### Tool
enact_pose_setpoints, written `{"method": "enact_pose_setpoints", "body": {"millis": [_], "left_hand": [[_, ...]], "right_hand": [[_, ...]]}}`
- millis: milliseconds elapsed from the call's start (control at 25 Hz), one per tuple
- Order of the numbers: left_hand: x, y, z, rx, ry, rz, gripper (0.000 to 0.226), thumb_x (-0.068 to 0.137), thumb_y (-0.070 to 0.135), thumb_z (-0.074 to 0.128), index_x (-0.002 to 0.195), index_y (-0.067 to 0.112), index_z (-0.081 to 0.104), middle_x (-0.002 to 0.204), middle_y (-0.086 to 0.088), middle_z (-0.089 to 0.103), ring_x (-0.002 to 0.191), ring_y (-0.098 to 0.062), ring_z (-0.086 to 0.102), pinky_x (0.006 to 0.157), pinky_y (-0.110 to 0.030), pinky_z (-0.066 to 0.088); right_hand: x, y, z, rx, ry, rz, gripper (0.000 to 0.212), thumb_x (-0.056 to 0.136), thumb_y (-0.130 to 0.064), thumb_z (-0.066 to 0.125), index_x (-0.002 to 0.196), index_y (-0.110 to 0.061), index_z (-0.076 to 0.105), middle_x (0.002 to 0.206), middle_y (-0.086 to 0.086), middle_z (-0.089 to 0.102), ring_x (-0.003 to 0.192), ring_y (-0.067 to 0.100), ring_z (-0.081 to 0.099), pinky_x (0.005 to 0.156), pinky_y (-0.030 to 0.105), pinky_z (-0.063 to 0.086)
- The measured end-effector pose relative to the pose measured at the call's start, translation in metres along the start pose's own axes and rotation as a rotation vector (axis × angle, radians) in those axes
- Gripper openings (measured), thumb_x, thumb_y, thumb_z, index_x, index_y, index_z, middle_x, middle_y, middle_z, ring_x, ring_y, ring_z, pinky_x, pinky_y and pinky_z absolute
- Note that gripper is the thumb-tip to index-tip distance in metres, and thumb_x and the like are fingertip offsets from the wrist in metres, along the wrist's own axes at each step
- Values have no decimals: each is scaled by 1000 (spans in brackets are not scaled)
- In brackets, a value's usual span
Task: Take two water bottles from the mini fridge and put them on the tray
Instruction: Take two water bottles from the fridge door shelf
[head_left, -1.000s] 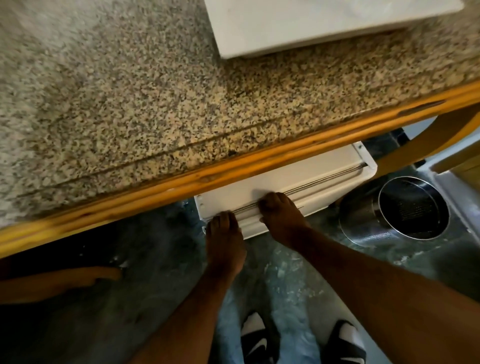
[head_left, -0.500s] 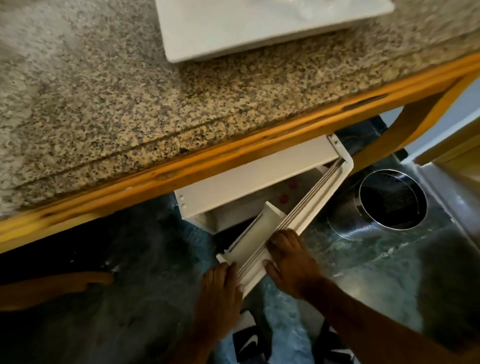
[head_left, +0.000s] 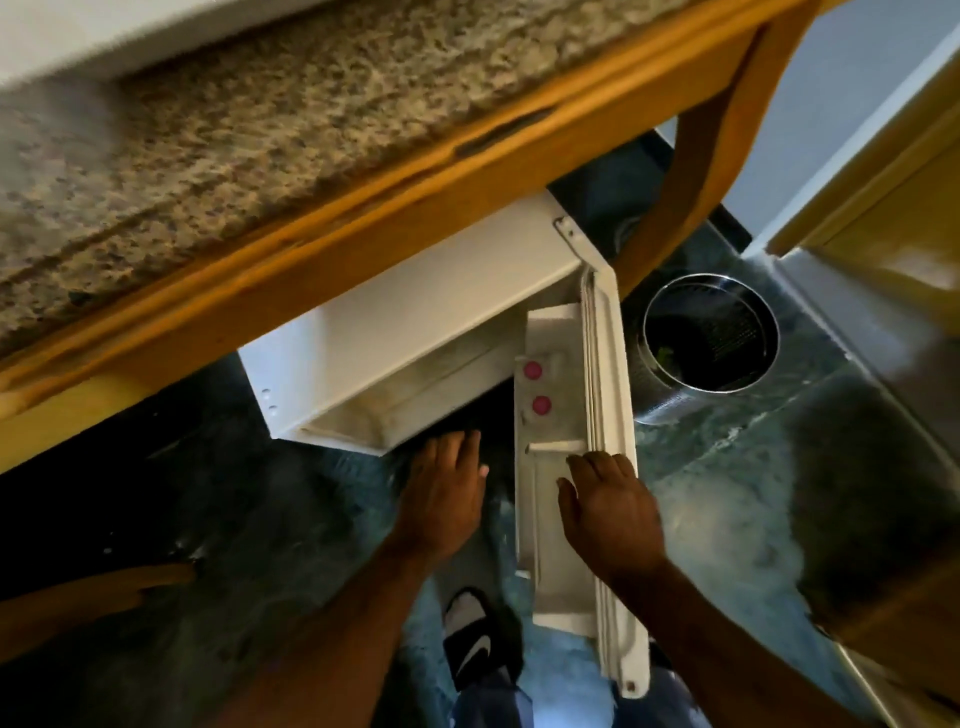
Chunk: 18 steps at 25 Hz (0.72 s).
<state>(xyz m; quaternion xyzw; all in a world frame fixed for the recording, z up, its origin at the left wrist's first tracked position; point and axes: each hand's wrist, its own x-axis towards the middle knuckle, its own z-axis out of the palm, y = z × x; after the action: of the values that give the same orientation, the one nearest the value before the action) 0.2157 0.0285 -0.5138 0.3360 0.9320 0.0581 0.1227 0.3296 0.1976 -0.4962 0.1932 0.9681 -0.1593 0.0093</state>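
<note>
A white mini fridge (head_left: 415, 332) sits under the granite counter, and its door (head_left: 610, 467) stands swung wide open toward me. Two pink bottle caps (head_left: 533, 370) (head_left: 541, 405) show in the door's inner shelf; the bottles below them are mostly hidden. My right hand (head_left: 610, 512) rests on the door's top edge, fingers curled over it. My left hand (head_left: 447, 493) hovers with fingers apart at the fridge's open front, holding nothing. The white tray (head_left: 104, 36) lies on the counter at top left, only its blurred edge in view.
A granite counter (head_left: 234, 156) with an orange wooden rim (head_left: 363, 228) overhangs the fridge. A round metal bin (head_left: 711, 332) stands on the floor right of the door. A wooden cabinet (head_left: 883, 208) is at the far right. My sandalled foot (head_left: 475, 639) is below the door.
The fridge door went from shut to fully open, swinging out toward me. My right hand stayed on the door; my left hand came off it and moved to the fridge opening.
</note>
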Motion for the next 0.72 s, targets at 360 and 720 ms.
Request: {"method": "enact_pose_setpoints", "body": {"millis": [360, 720], "left_hand": [[115, 50, 32, 77, -66, 243, 33, 85, 16, 62, 116, 8, 55, 111, -14, 59, 96, -33, 56, 78, -42, 49], [179, 45, 70, 85, -295, 367, 48, 84, 23, 63, 129, 18, 45, 124, -15, 54, 107, -36, 55, 85, -48, 51]], "right_hand": [[-15, 72, -3, 145, 225, 107, 28, 83, -24, 69, 103, -5, 69, 96, 15, 71, 88, 35, 64, 78, 38, 55], [74, -17, 46, 735, 87, 672, 46, 85, -15, 63, 127, -10, 46, 122, 9, 53, 117, 29, 53, 92, 28, 45]]}}
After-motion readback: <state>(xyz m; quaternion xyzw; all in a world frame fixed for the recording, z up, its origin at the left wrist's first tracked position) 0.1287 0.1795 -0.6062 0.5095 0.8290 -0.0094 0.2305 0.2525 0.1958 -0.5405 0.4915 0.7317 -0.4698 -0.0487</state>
